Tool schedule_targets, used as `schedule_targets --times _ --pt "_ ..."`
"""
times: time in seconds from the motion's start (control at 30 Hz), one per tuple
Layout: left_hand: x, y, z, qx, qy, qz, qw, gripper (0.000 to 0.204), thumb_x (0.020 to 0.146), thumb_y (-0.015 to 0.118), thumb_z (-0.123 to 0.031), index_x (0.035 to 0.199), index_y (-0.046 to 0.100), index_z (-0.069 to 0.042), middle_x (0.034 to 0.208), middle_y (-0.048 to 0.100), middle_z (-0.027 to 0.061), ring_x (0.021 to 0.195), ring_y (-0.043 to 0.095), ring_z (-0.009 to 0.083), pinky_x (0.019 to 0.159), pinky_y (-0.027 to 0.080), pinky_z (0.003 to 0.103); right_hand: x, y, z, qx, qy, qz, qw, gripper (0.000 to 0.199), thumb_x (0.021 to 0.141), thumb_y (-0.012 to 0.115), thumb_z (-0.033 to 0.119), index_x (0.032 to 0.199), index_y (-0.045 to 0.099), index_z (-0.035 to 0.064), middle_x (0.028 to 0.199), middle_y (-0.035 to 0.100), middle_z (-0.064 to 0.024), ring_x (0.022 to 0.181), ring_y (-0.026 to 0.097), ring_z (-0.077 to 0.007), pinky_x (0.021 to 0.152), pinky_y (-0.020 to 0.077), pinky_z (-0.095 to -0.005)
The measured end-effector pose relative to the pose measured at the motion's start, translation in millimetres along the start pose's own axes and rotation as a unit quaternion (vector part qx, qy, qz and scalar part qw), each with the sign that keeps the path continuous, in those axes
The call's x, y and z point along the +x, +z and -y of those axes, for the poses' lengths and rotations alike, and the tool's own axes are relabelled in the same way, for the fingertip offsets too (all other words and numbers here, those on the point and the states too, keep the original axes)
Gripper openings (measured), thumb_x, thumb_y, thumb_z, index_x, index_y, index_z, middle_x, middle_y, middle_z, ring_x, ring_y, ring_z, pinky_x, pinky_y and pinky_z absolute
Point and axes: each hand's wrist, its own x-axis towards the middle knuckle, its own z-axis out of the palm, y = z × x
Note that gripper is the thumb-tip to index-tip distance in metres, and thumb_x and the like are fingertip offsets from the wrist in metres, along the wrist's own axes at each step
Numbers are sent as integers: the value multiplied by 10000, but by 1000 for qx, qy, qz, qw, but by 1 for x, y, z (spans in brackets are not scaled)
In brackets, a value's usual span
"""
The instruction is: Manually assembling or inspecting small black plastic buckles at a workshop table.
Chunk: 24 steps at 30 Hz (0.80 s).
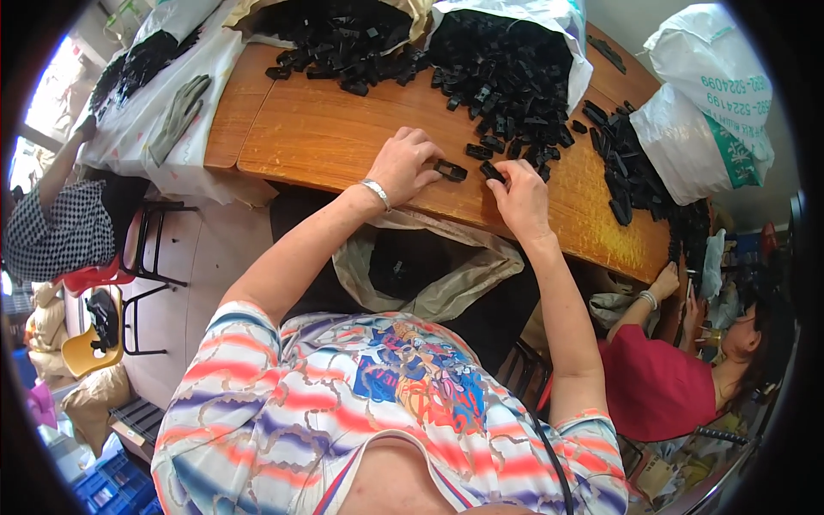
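My left hand point(402, 168) is closed at the near edge of the wooden table, thumb and fingers pinching one end of a small black plastic part point(451, 171) with a slot in it. A short way to the right, my right hand point(524, 196) pinches another small black plastic part point(492, 172) between thumb and fingertips. The two pieces are apart. Just beyond my right hand, loose black parts point(506, 112) spill from a white sack in a large pile. Below the table edge, an open beige sack point(429, 298) lies at my lap, dark inside.
Another heap of black parts point(352, 51) comes out of a brown bag at the far side. More parts point(620, 163) lie at the right beside a white sack point(687, 129). A co-worker in red point(661, 386) sits right; another person point(60, 223) and a grey glove point(178, 118) are left.
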Motion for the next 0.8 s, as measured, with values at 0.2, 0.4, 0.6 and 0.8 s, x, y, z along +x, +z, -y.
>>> schedule_targets --times 0.2,0.4,0.6,0.8 --pt "-1 1 5 -7 4 -6 1000 262 734 761 -135 974 688 -62 987 620 96 1011 537 315 914 458 400 12 20 29 112 -77 -8 991 247 756 752 38 993 681 35 953 632 -117 836 651 -326 722 537 -397" --pt "-2 2 5 -4 -2 2 1000 255 728 769 -157 950 688 -62 994 621 83 1022 532 309 896 457 399 12 20 34 54 -109 3 993 244 754 753 40 989 686 44 952 618 -106 827 652 -317 720 541 -392" --pt "0 1 1 0 -29 25 999 242 729 784 -177 939 711 -82 1020 613 60 1073 529 285 902 443 399 7 22 36 66 -101 -26 992 244 750 754 44 987 697 52 945 615 -96 816 653 -306 700 542 -385" --pt "0 3 4 -14 -27 25 999 233 735 779 -177 942 711 -93 1015 611 54 1071 530 283 897 440 402 12 21 30 64 -120 -5 991 240 751 748 54 985 694 56 931 615 -88 810 654 -303 688 540 -389"
